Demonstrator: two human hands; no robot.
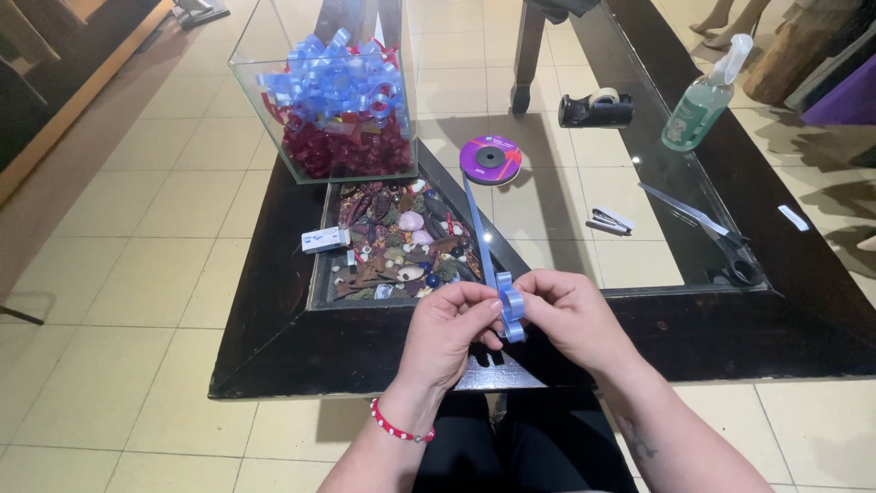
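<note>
Nearest the camera, the left hand (447, 333) and the right hand (570, 315) meet over the near edge of the dark-framed glass table (274, 301), fingertips pressed together around a small looped bow of light blue ribbon (511, 309). The left thumb and forefinger pinch the loops from one side, and the right fingers pinch them from the other, with the rest of each hand curled loosely inward. Both wrists are bent toward each other, forearms coming up from below; a red and white beaded bracelet (400, 425) circles the left wrist. The bow looks only partly made: a few loops are folded, and the ribbon runs uncut from them up to the purple spool (490, 158) lying flat on the glass. A clear glass box (274, 137) at the far left corner already holds many finished blue and red bows. Well apart on the right lie a small stapler (610, 222), long scissors (703, 228), a black tape dispenser (595, 110) and a green spray bottle (701, 105), all untouched.
</note>
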